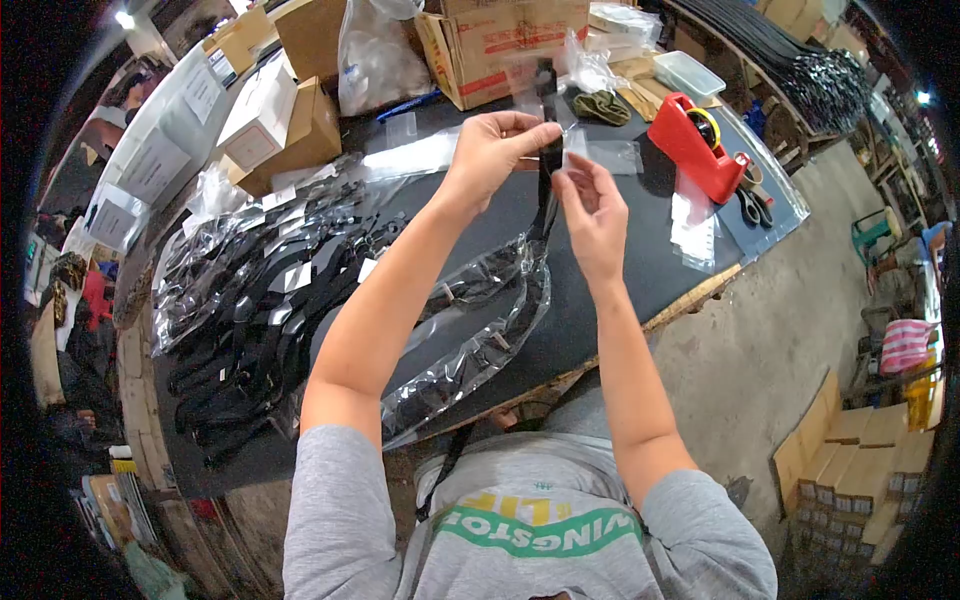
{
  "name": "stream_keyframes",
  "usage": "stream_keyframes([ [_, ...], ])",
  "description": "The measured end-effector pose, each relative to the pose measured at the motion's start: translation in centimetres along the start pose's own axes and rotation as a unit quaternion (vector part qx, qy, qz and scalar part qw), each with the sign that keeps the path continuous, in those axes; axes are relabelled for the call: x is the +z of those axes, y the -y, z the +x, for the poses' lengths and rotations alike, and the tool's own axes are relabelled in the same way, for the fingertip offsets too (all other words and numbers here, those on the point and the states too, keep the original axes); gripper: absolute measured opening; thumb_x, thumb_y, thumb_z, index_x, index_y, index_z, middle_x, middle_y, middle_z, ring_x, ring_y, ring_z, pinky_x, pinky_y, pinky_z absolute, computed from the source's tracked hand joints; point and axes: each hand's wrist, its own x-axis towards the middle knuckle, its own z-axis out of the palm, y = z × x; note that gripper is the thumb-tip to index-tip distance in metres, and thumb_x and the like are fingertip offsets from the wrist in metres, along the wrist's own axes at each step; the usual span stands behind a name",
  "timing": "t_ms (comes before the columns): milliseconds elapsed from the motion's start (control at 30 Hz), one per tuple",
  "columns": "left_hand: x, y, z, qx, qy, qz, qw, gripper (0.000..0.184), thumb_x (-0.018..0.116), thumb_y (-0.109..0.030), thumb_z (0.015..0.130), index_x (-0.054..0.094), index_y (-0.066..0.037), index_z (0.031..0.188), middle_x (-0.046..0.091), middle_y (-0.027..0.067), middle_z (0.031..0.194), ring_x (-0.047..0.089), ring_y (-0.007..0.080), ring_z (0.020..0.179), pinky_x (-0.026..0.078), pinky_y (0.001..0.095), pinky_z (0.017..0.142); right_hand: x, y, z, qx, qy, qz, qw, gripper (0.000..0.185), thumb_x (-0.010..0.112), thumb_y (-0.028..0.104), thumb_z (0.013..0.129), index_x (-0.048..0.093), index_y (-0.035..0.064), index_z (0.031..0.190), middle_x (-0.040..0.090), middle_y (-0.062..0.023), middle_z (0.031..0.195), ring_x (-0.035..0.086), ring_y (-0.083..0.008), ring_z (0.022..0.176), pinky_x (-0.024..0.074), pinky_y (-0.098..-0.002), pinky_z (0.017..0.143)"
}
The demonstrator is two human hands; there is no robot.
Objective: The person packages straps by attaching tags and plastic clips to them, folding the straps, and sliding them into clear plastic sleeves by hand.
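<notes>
Two hands, left hand [495,150] and right hand [592,205], close together over the middle of the bench [655,250]. On the left, thumb and forefinger pinching a black strap [547,172] near its raised end; on the right, thumb near loosely curled fingers, just beside the strap; cannot tell whether pinching anything. Below the hands, down on the bench, a loop of clear, crinkled plastic [508,338] around dark material.

In red on the brown cardboard carton [510,45], print too blurred to read. Upside down on the grey shirt [545,510], "INGSTO" in white on a green band, with yellow letters alongside. To the left, a heap of black straps [270,330] in glossy film, with small white tags [291,278], illegible. To the right, a smooth red plastic tape dispenser [690,150], near black-handled scissors [752,207].
</notes>
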Motion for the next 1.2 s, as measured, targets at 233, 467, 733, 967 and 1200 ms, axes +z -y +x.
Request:
stream_keyframes([
  [233,-0.1,0.0,0.9,-0.027,0.003,0.043,0.999,0.020,0.068,-0.023,0.083,0.065,-0.003,0.086,0.068,0.0055,0.082,0.065,0.0113,0.071,0.052,0.0248,0.065,1.6,0.2,-2.9,-0.180,-0.083,-0.256,0.946,0.068,0.083,0.022,0.063,0.046,-0.0013,0.115,0.049,-0.0166,0.103,0.048,-0.0287,0.088,0.0424,-0.0364,0.077],
  [467,-0.1,0.1,1.0,-0.027,0.008,0.020,0.999,0.021,0.067,-0.022,0.083,0.065,-0.001,0.090,0.068,0.0065,0.082,0.066,0.0123,0.072,0.053,0.0263,0.068,1.3,-0.2,-1.8,-0.186,-0.100,-0.275,0.938,0.035,0.069,0.009,0.076,0.054,-0.0026,0.105,0.056,-0.0162,0.092,0.056,-0.0308,0.084,0.0454,-0.0349,0.072],
  [733,-0.5,-0.1,0.8,-0.028,0.006,0.024,0.999,0.022,0.066,-0.021,0.084,0.064,-0.001,0.091,0.068,0.0075,0.085,0.066,0.0123,0.073,0.054,0.0268,0.070,0.5,3.3,-1.7,-0.046,-0.158,-0.135,0.977,0.016,0.061,0.012,0.088,0.062,-0.0015,0.096,0.061,-0.0044,0.066,0.048,-0.0072,0.047,0.0384,-0.0230,0.044],
  [967,-0.1,-0.4,0.3,-0.034,0.019,0.013,0.999,0.023,0.067,-0.024,0.084,0.064,-0.003,0.092,0.068,0.0066,0.087,0.066,0.0116,0.075,0.053,0.0255,0.069,0.7,3.2,-2.0,0.125,-0.096,0.120,0.980,0.018,0.060,0.015,0.089,0.060,-0.0012,0.098,0.059,-0.0027,0.065,0.048,-0.0060,0.042,0.0322,-0.0197,0.037],
  [1200,-0.1,-0.3,0.2,-0.030,0.000,0.008,1.000,0.023,0.069,-0.024,0.082,0.066,-0.002,0.088,0.067,0.0054,0.081,0.064,0.0106,0.070,0.052,0.0249,0.066,1.5,2.3,-1.9,0.112,-0.127,0.164,0.972,0.016,0.059,0.016,0.090,0.053,0.0008,0.092,0.060,-0.0052,0.066,0.050,-0.0083,0.042,0.0333,-0.0199,0.037],
])
